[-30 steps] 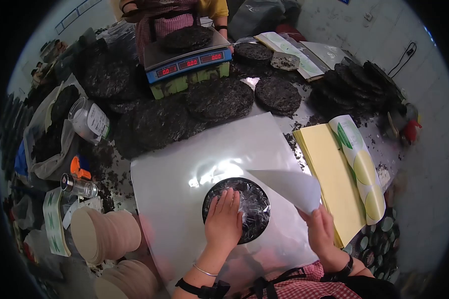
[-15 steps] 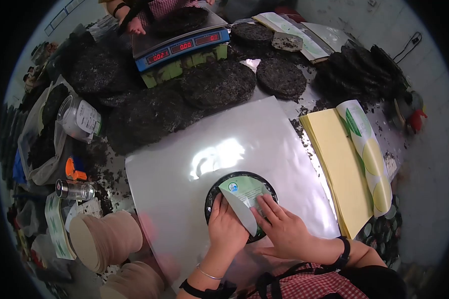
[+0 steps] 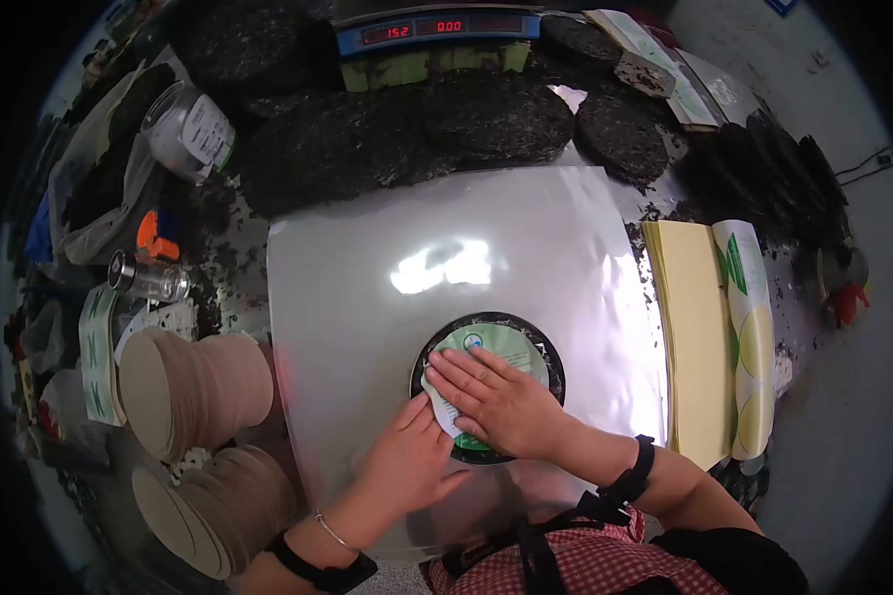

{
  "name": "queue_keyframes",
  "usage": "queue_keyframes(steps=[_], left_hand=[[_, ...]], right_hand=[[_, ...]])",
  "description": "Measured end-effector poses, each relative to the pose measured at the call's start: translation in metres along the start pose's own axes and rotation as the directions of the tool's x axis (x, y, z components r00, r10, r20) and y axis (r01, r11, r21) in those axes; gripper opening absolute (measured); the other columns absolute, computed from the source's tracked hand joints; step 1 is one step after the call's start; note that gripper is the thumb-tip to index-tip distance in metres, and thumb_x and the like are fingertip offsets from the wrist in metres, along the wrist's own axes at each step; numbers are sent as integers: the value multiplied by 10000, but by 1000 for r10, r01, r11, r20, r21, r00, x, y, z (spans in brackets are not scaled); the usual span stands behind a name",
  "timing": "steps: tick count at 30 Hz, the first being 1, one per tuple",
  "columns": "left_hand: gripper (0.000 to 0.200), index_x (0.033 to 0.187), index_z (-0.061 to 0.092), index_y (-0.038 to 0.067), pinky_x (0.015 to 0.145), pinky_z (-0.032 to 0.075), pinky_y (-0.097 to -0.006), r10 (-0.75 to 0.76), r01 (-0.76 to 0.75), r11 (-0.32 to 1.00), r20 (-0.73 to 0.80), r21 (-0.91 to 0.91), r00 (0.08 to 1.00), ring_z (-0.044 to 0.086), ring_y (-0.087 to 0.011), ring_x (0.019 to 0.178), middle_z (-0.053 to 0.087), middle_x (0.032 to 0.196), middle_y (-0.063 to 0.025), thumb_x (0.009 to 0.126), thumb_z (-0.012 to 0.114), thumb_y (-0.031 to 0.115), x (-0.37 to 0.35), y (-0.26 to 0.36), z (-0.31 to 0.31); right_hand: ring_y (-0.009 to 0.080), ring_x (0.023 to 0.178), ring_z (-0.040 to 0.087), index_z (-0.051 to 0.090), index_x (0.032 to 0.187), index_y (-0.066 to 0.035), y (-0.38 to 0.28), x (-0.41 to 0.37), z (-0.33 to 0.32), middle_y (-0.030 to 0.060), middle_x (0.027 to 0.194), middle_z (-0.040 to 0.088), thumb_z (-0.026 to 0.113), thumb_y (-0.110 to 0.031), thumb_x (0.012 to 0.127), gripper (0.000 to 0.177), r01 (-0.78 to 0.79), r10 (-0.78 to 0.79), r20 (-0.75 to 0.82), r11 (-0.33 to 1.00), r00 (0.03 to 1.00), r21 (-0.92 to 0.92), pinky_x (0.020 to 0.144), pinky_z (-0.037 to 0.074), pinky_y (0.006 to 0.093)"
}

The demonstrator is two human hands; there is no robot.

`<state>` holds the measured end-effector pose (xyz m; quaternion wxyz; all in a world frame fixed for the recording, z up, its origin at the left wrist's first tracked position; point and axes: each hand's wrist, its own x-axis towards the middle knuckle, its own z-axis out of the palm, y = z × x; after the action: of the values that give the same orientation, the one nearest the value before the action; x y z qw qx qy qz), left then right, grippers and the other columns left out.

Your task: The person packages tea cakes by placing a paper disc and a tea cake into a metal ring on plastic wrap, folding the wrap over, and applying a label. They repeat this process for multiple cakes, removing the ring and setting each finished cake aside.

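Observation:
A dark round pressed cake (image 3: pixel 548 349) lies on a large silvery sheet (image 3: pixel 387 288), with a green-and-white round label (image 3: pixel 501 342) laid on top of it. My right hand (image 3: pixel 501 397) lies flat on the label, fingers spread and pressing down. My left hand (image 3: pixel 412 458) rests at the cake's lower left edge, its fingertips at the label's white rim. Neither hand grips anything.
Several dark cakes (image 3: pixel 407 129) lie beyond the sheet, with a scale (image 3: pixel 437 25) showing red digits at the top. A yellow paper stack (image 3: pixel 693 337) and a label strip (image 3: pixel 752 327) lie right. Stacks of tan discs (image 3: pixel 193 392), a jar (image 3: pixel 184 129) and a small bottle (image 3: pixel 149 278) stand left.
My right hand brought the label over the cake and now lies flat on it. My left hand slid off the cake's top to its lower left edge. The view dropped nearer the table.

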<state>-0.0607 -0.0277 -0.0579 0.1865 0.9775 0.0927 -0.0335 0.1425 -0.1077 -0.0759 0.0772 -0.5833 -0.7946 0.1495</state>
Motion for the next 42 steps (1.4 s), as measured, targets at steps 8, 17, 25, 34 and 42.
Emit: queue_keyframes(steps=[8, 17, 25, 34, 42], left_hand=[[311, 1255, 638, 2, 991, 495, -335, -766, 31, 444, -362, -895, 531, 673, -235, 1097, 692, 1198, -200, 1061, 499, 202, 33, 5, 37], [445, 1393, 545, 2, 1079, 428, -373, -621, -139, 325, -322, -936, 715, 585, -311, 1258, 614, 1345, -208, 1089, 391, 288, 79, 36, 42], [789, 1487, 367, 14, 1180, 254, -577, -489, 179, 854, -638, -488, 595, 349, -479, 1428, 356, 1544, -292, 854, 773, 253, 53, 139, 0], [249, 1125, 586, 26, 766, 531, -294, 76, -262, 66, -257, -963, 963, 633, -163, 935, 651, 1030, -92, 902, 689, 66, 110, 263, 14], [284, 815, 732, 41, 718, 508, -315, -12, -39, 992, -390, -121, 921, 650, -178, 770, 702, 780, -88, 825, 813, 314, 153, 250, 100]], right_hand=[[272, 1529, 270, 384, 1565, -229, -9, 0, 2, 146, 1642, 299, 477, -413, 1020, 583, 49, -50, -70, 999, 996, -19, 1261, 143, 485], [333, 1527, 248, 386, 1537, -69, -2, -75, 0, 191, 1636, 279, 509, -246, 1012, 567, 160, -165, 25, 976, 986, 150, 1259, 169, 503], [349, 1412, 447, 575, 1375, -6, -19, -192, -26, 171, 1473, 531, 521, -203, 1031, 399, 114, 417, -400, 563, 816, 818, 1197, 297, 456], [318, 1025, 643, 656, 972, -80, -93, -352, 73, 156, 1002, 686, 422, -301, 1006, 324, -262, 380, -72, 749, 922, 609, 956, 462, 478], [222, 777, 655, 399, 1459, 27, -140, -393, -2, 153, 921, 663, 461, -266, 1051, 506, 59, 909, 136, -173, 394, 983, 738, 533, 348]])
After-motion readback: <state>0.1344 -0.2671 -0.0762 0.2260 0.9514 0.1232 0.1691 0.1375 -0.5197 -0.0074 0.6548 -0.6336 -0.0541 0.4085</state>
